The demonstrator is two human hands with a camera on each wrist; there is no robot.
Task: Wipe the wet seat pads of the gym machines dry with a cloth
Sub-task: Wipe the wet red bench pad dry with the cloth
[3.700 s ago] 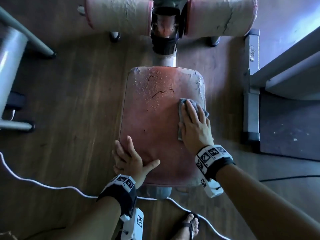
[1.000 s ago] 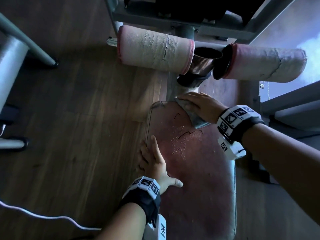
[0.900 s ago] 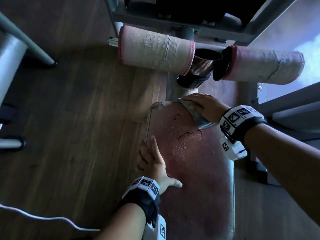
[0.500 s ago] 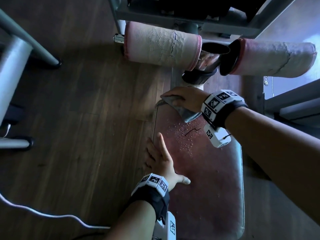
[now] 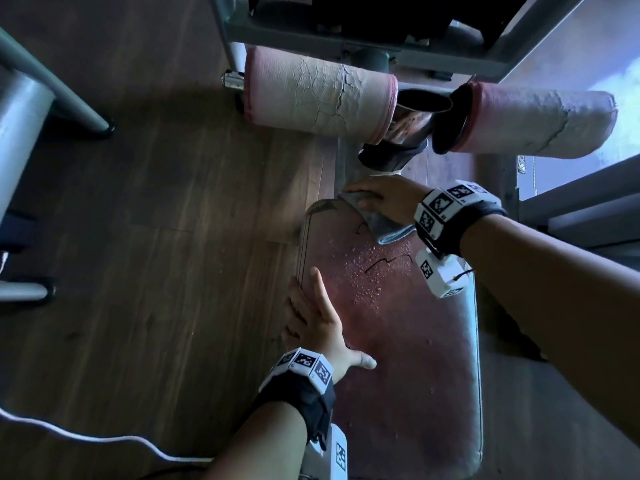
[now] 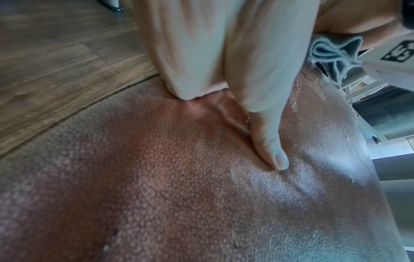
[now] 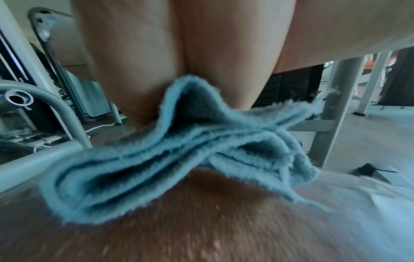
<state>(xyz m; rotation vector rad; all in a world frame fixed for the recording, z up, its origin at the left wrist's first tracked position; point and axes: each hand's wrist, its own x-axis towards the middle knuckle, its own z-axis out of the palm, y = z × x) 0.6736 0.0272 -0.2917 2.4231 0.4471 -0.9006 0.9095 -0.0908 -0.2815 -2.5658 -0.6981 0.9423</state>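
The red-brown seat pad [image 5: 408,358] lies below me, with water drops [image 5: 367,271] and thin cracks on its far half. My right hand [image 5: 384,197] lies flat on a folded grey-blue cloth [image 5: 384,225] and presses it onto the pad's far edge, near the far left corner. In the right wrist view the cloth [image 7: 179,159] bunches under the fingers [image 7: 179,44] on the pad [image 7: 201,230]. My left hand [image 5: 313,323] rests open on the pad's left edge, thumb [image 6: 268,141] spread onto the leather [image 6: 201,195].
Two cracked roller pads [image 5: 318,98] [image 5: 540,123] hang just beyond the seat on the grey machine frame [image 5: 363,32]. Grey tubes of another machine [image 5: 20,109] stand at the left. A white cable [image 5: 104,438] runs over the wooden floor [image 5: 173,271].
My right hand has slid the cloth from the pad's right side up to its far edge, then leftwards along it. My left hand moved from the near corner up the left edge.
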